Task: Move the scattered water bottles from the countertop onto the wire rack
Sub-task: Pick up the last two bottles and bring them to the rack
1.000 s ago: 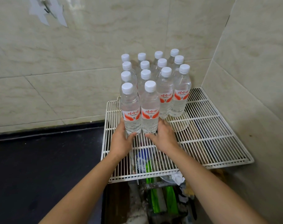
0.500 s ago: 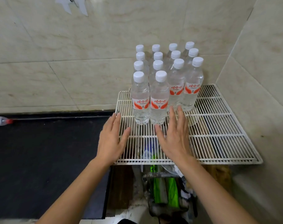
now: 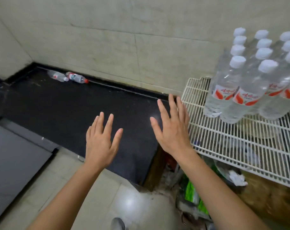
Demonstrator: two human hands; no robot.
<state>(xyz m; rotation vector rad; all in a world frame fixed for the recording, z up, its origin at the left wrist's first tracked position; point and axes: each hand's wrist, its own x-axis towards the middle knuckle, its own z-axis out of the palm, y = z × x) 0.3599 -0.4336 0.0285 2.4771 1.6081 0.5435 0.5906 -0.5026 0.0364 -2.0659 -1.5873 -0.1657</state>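
Two clear water bottles lie on their sides at the far back of the black countertop (image 3: 71,110) against the wall: one with a white cap (image 3: 57,76), one with a red cap (image 3: 76,77). Several upright bottles with white caps and red labels (image 3: 250,87) stand packed together on the white wire rack (image 3: 232,146) at the right. My left hand (image 3: 100,140) hovers over the counter's front, fingers spread, holding nothing. My right hand (image 3: 171,128) is also open and spread, beside the rack's left edge.
Beige tiled walls rise behind the counter and rack. A grey appliance top (image 3: 13,156) sits lower left. Below the rack lies clutter with green packaging (image 3: 192,193) and crumpled paper. Pale floor tiles (image 3: 127,201) show beneath my arms.
My hands let go of the two front bottles on the rack and moved left over the countertop. The view swung left, bringing the two lying bottles into sight.
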